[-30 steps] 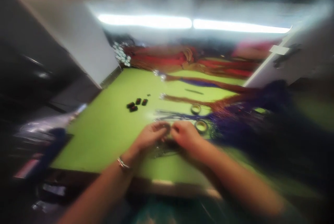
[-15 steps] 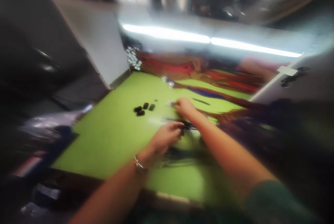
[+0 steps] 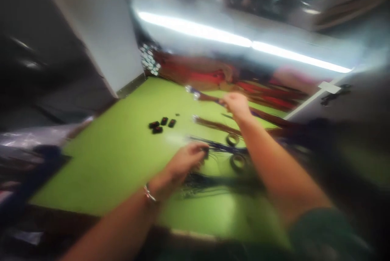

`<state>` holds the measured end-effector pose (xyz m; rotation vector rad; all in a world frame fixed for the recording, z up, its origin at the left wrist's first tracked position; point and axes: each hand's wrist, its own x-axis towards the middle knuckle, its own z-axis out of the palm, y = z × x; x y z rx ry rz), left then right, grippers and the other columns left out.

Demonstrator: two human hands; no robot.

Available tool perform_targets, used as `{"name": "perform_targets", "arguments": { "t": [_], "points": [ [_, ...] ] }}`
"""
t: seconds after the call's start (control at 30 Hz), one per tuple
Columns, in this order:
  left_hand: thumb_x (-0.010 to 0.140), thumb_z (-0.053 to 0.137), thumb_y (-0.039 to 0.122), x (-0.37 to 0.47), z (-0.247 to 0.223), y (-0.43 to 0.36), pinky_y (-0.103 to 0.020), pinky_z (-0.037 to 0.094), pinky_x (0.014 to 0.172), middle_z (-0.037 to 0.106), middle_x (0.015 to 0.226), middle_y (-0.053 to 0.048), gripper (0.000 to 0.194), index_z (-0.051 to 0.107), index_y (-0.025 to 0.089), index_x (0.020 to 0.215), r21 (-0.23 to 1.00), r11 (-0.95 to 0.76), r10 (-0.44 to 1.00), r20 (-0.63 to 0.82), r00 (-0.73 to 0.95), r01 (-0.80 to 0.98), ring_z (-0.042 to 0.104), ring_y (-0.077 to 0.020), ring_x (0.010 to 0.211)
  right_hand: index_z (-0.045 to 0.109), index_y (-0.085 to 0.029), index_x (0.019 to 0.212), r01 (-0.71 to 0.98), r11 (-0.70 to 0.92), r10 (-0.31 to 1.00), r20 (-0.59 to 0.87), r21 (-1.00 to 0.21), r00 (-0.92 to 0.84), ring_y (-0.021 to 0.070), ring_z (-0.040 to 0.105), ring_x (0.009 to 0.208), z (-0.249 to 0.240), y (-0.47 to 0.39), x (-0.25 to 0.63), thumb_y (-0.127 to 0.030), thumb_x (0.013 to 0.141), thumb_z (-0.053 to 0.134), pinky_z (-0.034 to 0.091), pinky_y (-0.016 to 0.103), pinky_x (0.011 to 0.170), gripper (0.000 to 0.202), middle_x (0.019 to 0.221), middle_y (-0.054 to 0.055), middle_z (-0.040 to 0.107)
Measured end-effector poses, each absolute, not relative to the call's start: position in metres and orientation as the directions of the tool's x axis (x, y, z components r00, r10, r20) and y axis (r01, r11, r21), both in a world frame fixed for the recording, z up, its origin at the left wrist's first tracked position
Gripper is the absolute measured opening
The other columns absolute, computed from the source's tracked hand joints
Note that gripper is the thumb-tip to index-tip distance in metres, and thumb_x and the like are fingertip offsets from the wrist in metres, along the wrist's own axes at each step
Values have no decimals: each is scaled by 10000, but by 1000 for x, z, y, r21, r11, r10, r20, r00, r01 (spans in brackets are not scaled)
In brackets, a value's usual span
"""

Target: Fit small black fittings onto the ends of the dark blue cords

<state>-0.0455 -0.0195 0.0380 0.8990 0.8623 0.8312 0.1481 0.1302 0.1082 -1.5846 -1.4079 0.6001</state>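
Note:
My left hand [image 3: 186,158] is closed on a small black part [image 3: 206,150], and a thin wire seems to curve away from it. Further back, my right hand [image 3: 236,104] has its fingers pinched at a bundle of brown and blue wires [image 3: 210,98] with clear-white connectors [image 3: 195,93] at its left end. A brown wire bundle [image 3: 213,123] lies in front of that hand. Dark blue wires [image 3: 224,146] pass just beyond my left hand, and dark wires [image 3: 210,180] lie on the near side of it.
Several black blocks [image 3: 163,121] sit on the green tabletop [image 3: 115,155]. Two tape rolls, one farther [image 3: 232,139] and one nearer [image 3: 239,162], lie under my right forearm. Red-brown wire bundles [image 3: 198,72] with white ends [image 3: 150,60] line the back, below a lamp [image 3: 195,29]. A grey panel [image 3: 112,46] borders the left.
My right hand has moved back and to the right, from the nearer brown bundle's white end to the farther wires. My left hand still holds the black part. The view has shifted slightly.

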Motion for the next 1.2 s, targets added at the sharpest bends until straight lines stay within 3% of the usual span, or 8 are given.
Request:
{"name": "perform_targets", "arguments": {
  "t": [0.07,0.13,0.3,0.43,0.57,0.87,1.1,1.2],
  "points": [
    [701,714,300,-46,37,-19,-193,378,531,610,849,-40,359,638,176,1030,886,382,877,-258,404,-264,525,-83,625,582,-130,698,352,80,930,197,-933,311,51,416,457,129,114,165,-267,722,522,357,183,455,151,599,7,579],
    [685,731,276,-45,37,-19,-190,379,536,618,867,-42,354,646,181,1015,866,391,885,-262,385,-311,532,-84,638,585,-134,715,303,122,940,207,-945,269,39,375,438,140,86,170,-294,702,555,310,168,427,164,576,-13,556],
    [680,738,214,-45,39,-17,-173,374,531,603,824,-23,328,654,185,996,790,453,864,-274,422,-414,520,-68,630,637,-126,634,492,124,992,95,-861,-84,70,419,504,108,8,145,-240,655,570,327,199,497,134,523,-23,534],
    [707,710,171,-44,37,-17,-176,399,552,602,866,-25,312,650,192,1012,737,492,840,-261,476,-463,514,-63,634,616,-134,561,625,181,982,102,-759,-159,73,418,521,72,-15,128,-179,670,502,307,202,520,163,507,-31,516],
    [724,692,163,-44,36,-17,-178,402,547,601,871,-27,305,648,196,1024,734,502,830,-259,495,-458,518,-75,660,622,-132,575,638,189,979,94,-746,-181,72,419,526,63,-12,129,-168,678,488,297,196,523,172,508,-34,505],
    [729,696,198,-42,34,-16,-184,385,540,597,879,-31,303,651,197,1028,789,473,828,-248,502,-392,511,-82,674,627,-148,584,693,138,988,50,-708,-147,85,423,531,65,-14,131,-184,667,477,300,204,529,175,516,-26,506],
    [723,697,241,-39,35,-20,-205,383,565,640,827,-38,289,673,187,1006,953,185,926,-88,368,-239,513,-93,651,580,-144,532,684,102,989,-1,-722,-148,86,407,514,62,-12,133,-214,640,467,291,207,511,171,488,-22,482],
    [718,701,246,-38,36,-21,-200,379,556,639,830,-42,279,676,181,988,955,183,931,-92,354,-234,514,-93,653,529,-142,495,634,86,987,-24,-769,-162,80,383,508,59,-9,134,-211,625,451,279,202,503,167,465,-32,422]
  ]
}}
